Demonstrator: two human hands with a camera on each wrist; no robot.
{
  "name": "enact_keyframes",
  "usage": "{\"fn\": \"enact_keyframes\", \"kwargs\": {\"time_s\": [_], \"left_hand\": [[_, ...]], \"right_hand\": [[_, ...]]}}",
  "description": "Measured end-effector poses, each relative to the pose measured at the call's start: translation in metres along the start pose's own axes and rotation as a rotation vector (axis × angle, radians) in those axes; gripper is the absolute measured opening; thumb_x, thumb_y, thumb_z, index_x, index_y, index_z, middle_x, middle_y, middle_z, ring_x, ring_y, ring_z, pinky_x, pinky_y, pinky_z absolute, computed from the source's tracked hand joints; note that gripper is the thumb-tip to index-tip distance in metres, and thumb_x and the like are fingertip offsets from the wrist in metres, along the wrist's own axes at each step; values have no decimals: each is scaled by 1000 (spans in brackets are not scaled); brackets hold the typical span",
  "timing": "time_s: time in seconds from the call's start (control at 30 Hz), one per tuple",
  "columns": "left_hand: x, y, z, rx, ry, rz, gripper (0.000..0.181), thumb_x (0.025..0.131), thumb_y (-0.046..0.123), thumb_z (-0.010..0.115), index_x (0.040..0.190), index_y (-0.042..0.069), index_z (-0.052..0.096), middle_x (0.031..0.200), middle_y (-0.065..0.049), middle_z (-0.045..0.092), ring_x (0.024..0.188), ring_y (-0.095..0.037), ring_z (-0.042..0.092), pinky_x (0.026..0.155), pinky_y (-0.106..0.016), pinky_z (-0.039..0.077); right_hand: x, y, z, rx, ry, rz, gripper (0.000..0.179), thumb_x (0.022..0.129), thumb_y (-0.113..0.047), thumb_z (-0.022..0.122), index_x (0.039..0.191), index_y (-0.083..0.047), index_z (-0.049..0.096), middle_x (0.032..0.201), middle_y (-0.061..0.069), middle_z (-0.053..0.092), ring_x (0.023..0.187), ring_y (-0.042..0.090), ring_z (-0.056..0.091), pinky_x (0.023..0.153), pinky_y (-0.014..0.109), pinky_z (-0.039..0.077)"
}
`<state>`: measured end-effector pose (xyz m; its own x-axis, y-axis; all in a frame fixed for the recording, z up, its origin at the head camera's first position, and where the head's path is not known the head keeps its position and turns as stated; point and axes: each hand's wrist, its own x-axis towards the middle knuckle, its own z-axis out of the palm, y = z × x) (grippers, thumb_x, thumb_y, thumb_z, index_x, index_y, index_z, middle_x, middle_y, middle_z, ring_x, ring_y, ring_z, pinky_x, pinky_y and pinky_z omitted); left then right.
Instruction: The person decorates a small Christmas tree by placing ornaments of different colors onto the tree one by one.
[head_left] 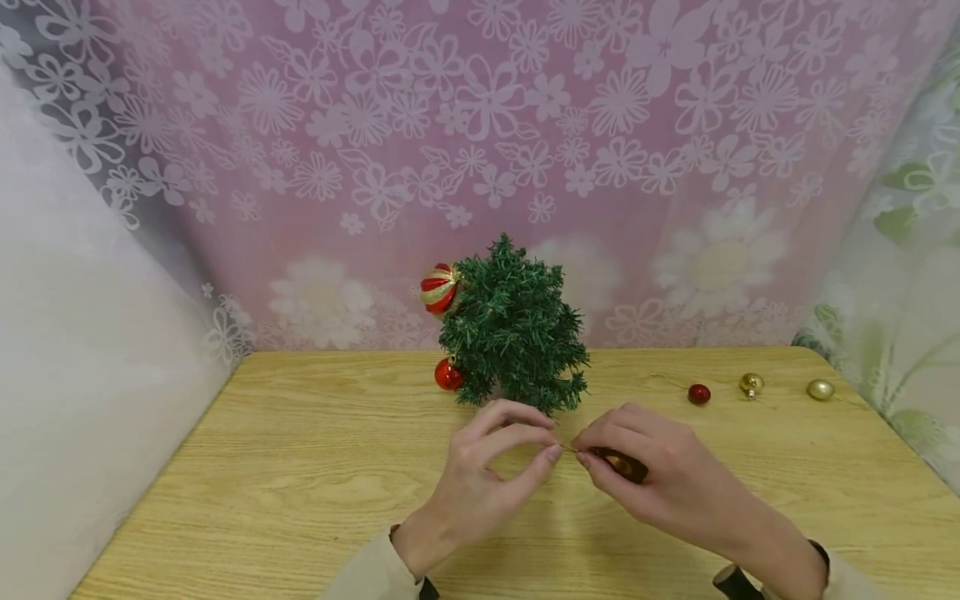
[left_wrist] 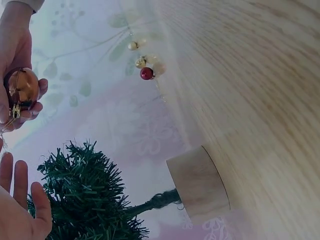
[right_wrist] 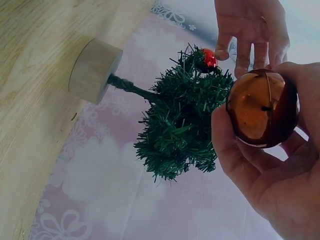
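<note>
My right hand (head_left: 656,467) grips a shiny copper-brown Christmas bauble (right_wrist: 260,110), its fingers curled round the ball. From the gold cap, seen in the left wrist view, a thin gold string leads towards my left hand (head_left: 487,467). Thumb and forefinger of the left hand pinch that string, while its other fingers stand loosely apart. Just beyond both hands rises a small green artificial Christmas tree (head_left: 517,325) on a round wooden base (left_wrist: 200,185). On its left side hang a red-and-gold striped bauble (head_left: 440,289) and a shiny red bauble (head_left: 448,375).
On the right rear of the wooden table (head_left: 337,467) lie a small dark red bauble (head_left: 699,394), a gold bauble (head_left: 751,383) and a pale gold bauble (head_left: 821,389). A flowered pink curtain (head_left: 450,167) hangs behind the table.
</note>
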<state>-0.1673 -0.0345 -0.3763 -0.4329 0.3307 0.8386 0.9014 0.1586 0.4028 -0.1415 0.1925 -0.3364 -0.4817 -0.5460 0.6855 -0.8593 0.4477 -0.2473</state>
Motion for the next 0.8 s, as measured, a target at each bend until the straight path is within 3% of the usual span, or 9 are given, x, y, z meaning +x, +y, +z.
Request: {"fn": "enact_keyframes", "kwargs": {"time_s": [0.17,0.3,0.5,0.6,0.7,0.8], "left_hand": [[-1,1,0,-10,-2,0,8,94,9,72,100,12,77,110,-4,70,102,-14,66,91,-26,55],[-1,1,0,0,-5,-13,8,94,8,72,99,12,76,106,-2,71,99,-13,67,90,-24,56],[-1,4,-3,-4,-65,-168,5,99,14,68,99,16,73,100,4,70,91,-5,67,79,-20,56],[0,7,-5,15,-101,-250,5,101,18,66,101,19,71,98,7,70,86,-2,65,75,-20,56],[2,9,-8,40,-129,-311,5,102,20,65,102,21,70,94,9,70,83,0,64,72,-22,56],[5,10,-11,68,-147,-347,6,103,22,63,103,21,68,88,10,70,80,1,63,71,-25,57]], "right_hand": [[1,0,2,-16,9,-23,23,107,-32,52,104,-22,72,96,-11,68,74,-5,53,65,6,44],[-2,-1,3,-10,-14,18,23,107,-32,50,105,-22,70,96,-14,67,72,-9,52,64,5,44],[-3,-1,5,-15,1,50,10,104,-17,60,110,-20,68,96,-11,70,76,-3,62,67,8,47],[-2,0,7,-62,21,55,10,105,-21,58,108,-18,68,99,-9,71,81,0,64,70,9,48],[-1,0,8,-57,25,84,13,106,-25,57,106,-18,67,96,-11,69,78,-3,59,67,9,47],[1,1,10,-38,30,110,5,102,-17,64,105,-18,68,93,-12,68,74,-6,57,64,9,47]]}}
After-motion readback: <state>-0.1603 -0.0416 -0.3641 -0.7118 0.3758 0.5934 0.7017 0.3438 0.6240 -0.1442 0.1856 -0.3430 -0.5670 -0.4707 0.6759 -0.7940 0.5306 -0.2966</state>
